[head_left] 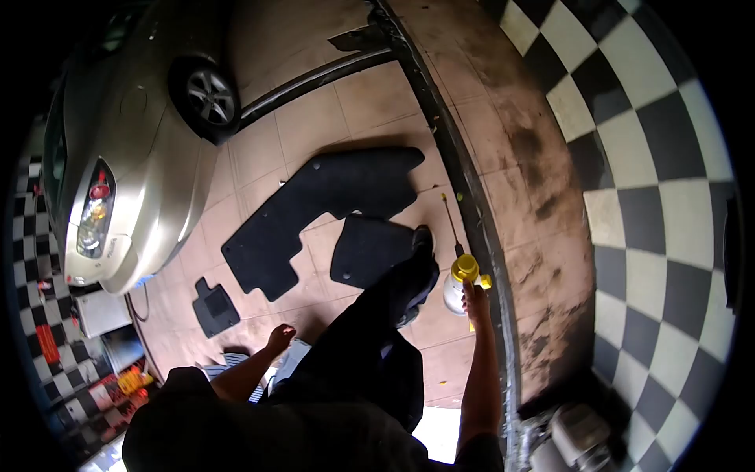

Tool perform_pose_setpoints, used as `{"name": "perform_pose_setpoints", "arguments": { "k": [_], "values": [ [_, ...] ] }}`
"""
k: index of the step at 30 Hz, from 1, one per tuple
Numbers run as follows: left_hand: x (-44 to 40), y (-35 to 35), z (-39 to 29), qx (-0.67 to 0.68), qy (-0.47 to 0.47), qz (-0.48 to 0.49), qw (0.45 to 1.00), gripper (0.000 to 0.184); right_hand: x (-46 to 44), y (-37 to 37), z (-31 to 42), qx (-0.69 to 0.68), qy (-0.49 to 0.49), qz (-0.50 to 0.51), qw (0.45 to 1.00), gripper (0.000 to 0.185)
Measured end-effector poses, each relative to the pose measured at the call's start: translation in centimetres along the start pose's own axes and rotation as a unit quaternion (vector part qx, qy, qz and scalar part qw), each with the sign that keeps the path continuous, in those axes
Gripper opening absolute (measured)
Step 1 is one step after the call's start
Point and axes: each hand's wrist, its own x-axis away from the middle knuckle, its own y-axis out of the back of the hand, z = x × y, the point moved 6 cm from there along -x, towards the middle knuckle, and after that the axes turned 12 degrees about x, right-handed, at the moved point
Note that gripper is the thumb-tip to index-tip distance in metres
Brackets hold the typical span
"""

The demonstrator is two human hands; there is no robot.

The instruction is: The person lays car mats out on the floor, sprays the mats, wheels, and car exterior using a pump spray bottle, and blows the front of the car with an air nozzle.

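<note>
My right hand (473, 302) is wrapped round the handle of a pump sprayer (454, 294). The sprayer has a pale bottle and a yellow top, and its thin wand (451, 220) points away from me. Low on the left, my left hand (281, 339) hangs with curled fingers, and I see nothing in it. Dark car floor mats lie on the tiles before me: a long cut-out one (314, 193), a squarish one (366, 253) partly hidden by my foot, and a small one (215, 307) nearest my left hand.
A beige car (149, 157) stands at the upper left. A dark drain channel (440, 110) runs along the floor to the right of the mats. Beyond it rises a checkered wall (649, 149). Machinery (578, 433) sits at the lower right, and a white box (102, 313) is at the left.
</note>
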Motion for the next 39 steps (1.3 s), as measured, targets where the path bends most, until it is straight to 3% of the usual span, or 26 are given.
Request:
{"name": "perform_pose_setpoints", "arguments": {
  "k": [1, 3, 5, 6, 8, 9, 10, 11, 12, 13, 14, 15, 16, 17, 20, 21, 24, 25, 27, 29, 30, 31, 33, 36, 38, 39],
  "values": [
    [0.5, -0.9, 0.0, 0.052, 0.056, -0.020, 0.997, 0.023, -1.1, 1.2, 0.7, -0.039, -0.011, 0.036, 0.999, 0.048],
    [0.0, -2.8, -0.1, 0.089, 0.084, -0.038, 0.992, 0.019, -2.3, 4.0, 2.0, -0.035, -0.025, 0.010, 0.999, 0.047],
    [-0.5, -5.8, 0.0, 0.138, 0.176, -0.051, 0.973, 0.016, -4.1, 6.0, 1.5, -0.089, -0.065, -0.013, 0.994, 0.042],
    [-0.9, -7.8, -1.2, 0.217, 0.208, -0.075, 0.951, 0.006, -4.5, 7.3, 2.0, -0.120, -0.084, -0.015, 0.989, 0.040],
    [-4.6, -12.6, -1.0, 0.396, 0.227, 0.008, 0.890, 0.020, -6.5, 10.1, 2.5, -0.168, -0.098, 0.009, 0.981, 0.036],
    [-6.1, -14.6, -2.5, 0.413, 0.222, 0.005, 0.883, 0.015, -7.9, 11.6, 2.5, -0.189, -0.097, 0.032, 0.977, 0.034],
    [-7.0, -16.1, -6.8, 0.357, 0.190, -0.040, 0.914, 0.012, -8.8, 13.2, 4.9, -0.145, -0.099, -0.005, 0.984, 0.034],
    [-7.8, -17.6, -11.5, 0.293, 0.164, -0.087, 0.938, 0.021, -10.4, 14.8, 5.1, -0.154, -0.128, -0.022, 0.980, 0.034],
    [-11.5, -19.9, -11.8, 0.245, 0.125, -0.001, 0.961, 0.027, -11.8, 16.4, 6.3, -0.138, -0.138, -0.011, 0.981, 0.034],
    [-13.7, -21.5, -14.7, 0.137, -0.068, -0.064, 0.986, 0.028, -12.6, 17.7, 7.5, -0.125, -0.151, -0.002, 0.981, 0.033],
    [-12.3, -21.6, -24.2, 0.040, -0.117, -0.088, 0.988, 0.027, -13.7, 18.7, 8.4, -0.133, -0.152, 0.016, 0.979, 0.034],
    [-14.2, -23.2, -26.7, 0.022, -0.130, -0.074, 0.988, 0.029, -14.8, 19.5, 9.5, -0.141, -0.152, 0.033, 0.978, 0.035],
    [-15.9, -24.8, -29.6, -0.016, -0.115, -0.066, 0.991, 0.031, -15.5, 20.5, 10.9, -0.080, -0.163, -0.014, 0.983, 0.036],
    [-17.4, -26.2, -33.1, -0.052, -0.101, -0.057, 0.992, 0.033, -16.7, 21.1, 11.4, -0.108, -0.141, 0.019, 0.984, 0.036],
    [-21.5, -30.0, -41.5, 0.014, -0.054, -0.036, 0.998, 0.034, -20.1, 24.5, 13.4, 0.032, -0.098, 0.015, 0.995, 0.036],
    [-23.3, -31.3, -43.2, 0.026, -0.065, -0.056, 0.996, 0.031, -21.5, 25.8, 13.3, 0.041, -0.091, 0.034, 0.994, 0.034],
    [-30.7, -38.5, -43.5, -0.027, -0.037, 0.020, 0.999, 0.026, -25.5, 28.6, 15.3, 0.050, -0.090, 0.046, 0.994, 0.030],
    [-31.6, -40.2, -43.2, 0.258, 0.099, 0.019, 0.961, 0.025, -27.1, 29.2, 15.9, 0.022, -0.126, 0.055, 0.990, 0.030],
    [-32.9, -42.7, -43.8, 0.526, 0.225, 0.006, 0.820, 0.025, -30.5, 30.0, 18.1, 0.037, -0.110, 0.049, 0.992, 0.029],
    [-34.4, -44.2, -44.3, 0.616, 0.265, -0.062, 0.739, 0.034, -34.7, 31.1, 18.6, 0.064, -0.106, 0.058, 0.991, 0.028],
    [-36.5, -45.3, -43.4, 0.649, 0.263, -0.060, 0.711, 0.056, -36.9, 31.3, 19.0, 0.049, -0.119, 0.066, 0.990, 0.028],
    [-38.9, -46.3, -42.2, 0.658, 0.266, -0.072, 0.700, 0.056, -39.1, 31.4, 19.1, 0.036, -0.134, 0.074, 0.988, 0.028],
    [-42.4, -48.1, -40.8, 0.724, 0.293, -0.085, 0.619, 0.071, -42.5, 31.1, 20.3, 0.077, -0.117, 0.087, 0.986, 0.027],
    [-48.1, -49.0, -39.6, 0.753, 0.267, -0.152, 0.582, 0.112, -47.6, 31.5, 21.7, 0.171, -0.066, 0.117, 0.976, 0.027],
    [-52.2, -49.4, -38.7, 0.787, 0.241, -0.171, 0.542, 0.110, -49.3, 31.5, 23.4, 0.226, -0.047, 0.119, 0.966, 0.027],
    [-53.2, -48.7, -39.6, 0.815, 0.202, -0.190, 0.509, 0.100, -49.9, 31.1, 25.1, 0.314, 0.021, 0.121, 0.941, 0.028]
  ]
}}
